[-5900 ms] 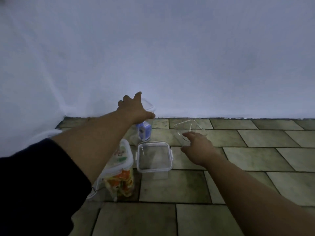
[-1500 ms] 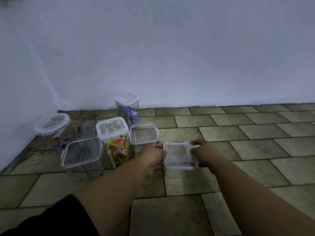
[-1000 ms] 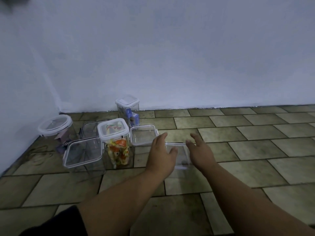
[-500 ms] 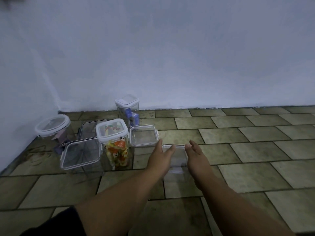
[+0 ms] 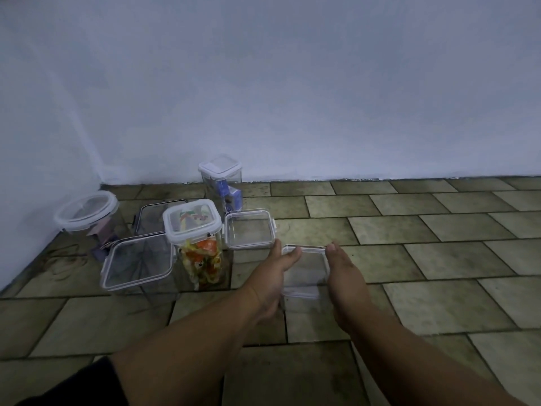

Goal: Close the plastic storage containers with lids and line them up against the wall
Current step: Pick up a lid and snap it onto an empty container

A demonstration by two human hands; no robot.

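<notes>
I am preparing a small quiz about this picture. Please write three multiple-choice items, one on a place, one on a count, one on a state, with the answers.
1. Where is the container with blue contents?
A. against the far wall
B. between the hands
C. on a shelf

2. How many round lids are visible?
A. none
B. one
C. three

3. How are the left hand and right hand placed?
A. resting on the floor
B. on both sides of the small clear container
C. lifting a bag

Answers: 1 A, it stands by the wall's base. 2 B, only the round lid at left. 3 B, one hand flanks each side.
</notes>
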